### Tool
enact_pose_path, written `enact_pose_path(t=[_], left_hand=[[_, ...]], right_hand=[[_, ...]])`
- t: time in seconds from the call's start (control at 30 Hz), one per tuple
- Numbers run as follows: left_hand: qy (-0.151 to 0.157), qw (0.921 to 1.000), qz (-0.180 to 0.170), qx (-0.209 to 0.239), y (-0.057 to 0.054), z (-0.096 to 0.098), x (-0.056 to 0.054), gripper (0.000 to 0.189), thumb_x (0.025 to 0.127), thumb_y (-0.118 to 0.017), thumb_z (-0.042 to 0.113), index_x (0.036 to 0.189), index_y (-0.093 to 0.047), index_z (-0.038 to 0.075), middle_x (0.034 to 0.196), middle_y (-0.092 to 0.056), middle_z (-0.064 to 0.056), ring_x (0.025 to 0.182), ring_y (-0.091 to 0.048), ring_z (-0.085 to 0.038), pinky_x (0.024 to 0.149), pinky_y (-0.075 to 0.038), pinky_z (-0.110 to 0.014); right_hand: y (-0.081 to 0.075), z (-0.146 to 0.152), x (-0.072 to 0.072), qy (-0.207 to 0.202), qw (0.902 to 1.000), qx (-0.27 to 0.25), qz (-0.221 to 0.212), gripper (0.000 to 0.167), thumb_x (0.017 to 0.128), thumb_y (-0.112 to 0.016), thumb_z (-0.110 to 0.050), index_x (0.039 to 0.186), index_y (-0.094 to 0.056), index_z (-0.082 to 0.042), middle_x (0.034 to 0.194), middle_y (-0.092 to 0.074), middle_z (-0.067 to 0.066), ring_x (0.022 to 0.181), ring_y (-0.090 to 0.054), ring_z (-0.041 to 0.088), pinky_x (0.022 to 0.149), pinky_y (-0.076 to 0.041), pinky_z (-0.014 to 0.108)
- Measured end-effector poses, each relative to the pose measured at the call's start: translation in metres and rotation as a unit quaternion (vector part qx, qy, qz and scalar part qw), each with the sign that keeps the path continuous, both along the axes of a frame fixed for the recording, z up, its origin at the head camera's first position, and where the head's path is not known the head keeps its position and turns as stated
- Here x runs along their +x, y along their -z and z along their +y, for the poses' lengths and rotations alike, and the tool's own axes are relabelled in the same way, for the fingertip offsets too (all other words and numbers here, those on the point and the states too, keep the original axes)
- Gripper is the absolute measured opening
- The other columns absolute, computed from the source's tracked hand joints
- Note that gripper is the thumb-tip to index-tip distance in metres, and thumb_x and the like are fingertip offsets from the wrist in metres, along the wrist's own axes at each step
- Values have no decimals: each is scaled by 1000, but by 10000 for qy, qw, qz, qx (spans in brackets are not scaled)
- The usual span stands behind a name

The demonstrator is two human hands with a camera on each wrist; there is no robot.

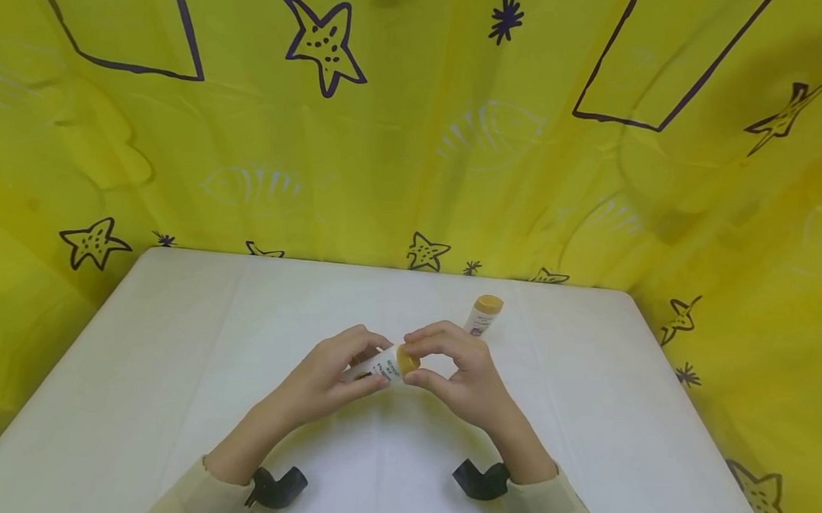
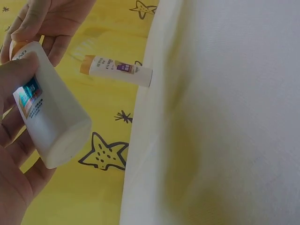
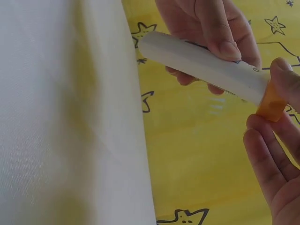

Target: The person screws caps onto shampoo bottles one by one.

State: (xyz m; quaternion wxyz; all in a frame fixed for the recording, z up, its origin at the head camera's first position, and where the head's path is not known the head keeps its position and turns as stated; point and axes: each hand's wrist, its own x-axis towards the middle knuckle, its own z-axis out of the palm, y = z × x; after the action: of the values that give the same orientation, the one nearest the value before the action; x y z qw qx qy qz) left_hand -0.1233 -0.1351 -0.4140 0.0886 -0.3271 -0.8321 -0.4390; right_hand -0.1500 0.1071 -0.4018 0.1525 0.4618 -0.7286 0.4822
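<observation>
A white shampoo-style bottle with an orange-yellow cap (image 1: 381, 368) is held tilted above the table in the head view. My left hand (image 1: 326, 371) grips its white body, thumb along the labelled side. The fingers and thumb of my right hand (image 1: 463, 370) pinch the cap (image 3: 272, 102), which sits on the bottle's end. In the left wrist view the bottle's base (image 2: 70, 145) points toward the camera's lower right. A second bottle (image 2: 119, 71) of like kind, white with an orange cap and purple label, stands upright on the table beyond my right hand.
The white-covered table (image 1: 243, 310) reaches back to a yellow curtain (image 1: 388, 156) printed with starfish and fish. Black curved pieces (image 1: 280, 488) are worn at both wrists, near the beige sleeves (image 1: 197, 496).
</observation>
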Motion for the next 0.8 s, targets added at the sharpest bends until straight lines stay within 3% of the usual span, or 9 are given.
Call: enact_pose_path(t=[0.27,0.43,0.8], left_hand=[[-191,9989,368,-205,0,2,3,34,88,-78,28,117,-62,20,94,-56,11,76,-52,-4,63,-48,-19],[-270,9973,606,-320,1,4,3,35,87,-78,30,117,-62,19,95,-57,10,78,-55,-3,64,-49,-19],[-553,9866,1385,-661,1,7,4,36,85,-80,29,115,-62,17,86,-50,8,66,-44,-1,56,-41,-13]], right_hand=[[2,-1,1,243,9996,46,-169,38,68,-88,-4,101,-69,-12,100,-70,3,89,-66,16,78,-57,29],[2,-1,2,393,9989,153,-222,35,71,-87,-6,100,-69,-13,96,-70,0,87,-65,14,76,-57,29],[1,-3,3,689,9968,307,-270,31,74,-86,-11,99,-67,-14,91,-68,-3,83,-64,11,74,-56,28]])
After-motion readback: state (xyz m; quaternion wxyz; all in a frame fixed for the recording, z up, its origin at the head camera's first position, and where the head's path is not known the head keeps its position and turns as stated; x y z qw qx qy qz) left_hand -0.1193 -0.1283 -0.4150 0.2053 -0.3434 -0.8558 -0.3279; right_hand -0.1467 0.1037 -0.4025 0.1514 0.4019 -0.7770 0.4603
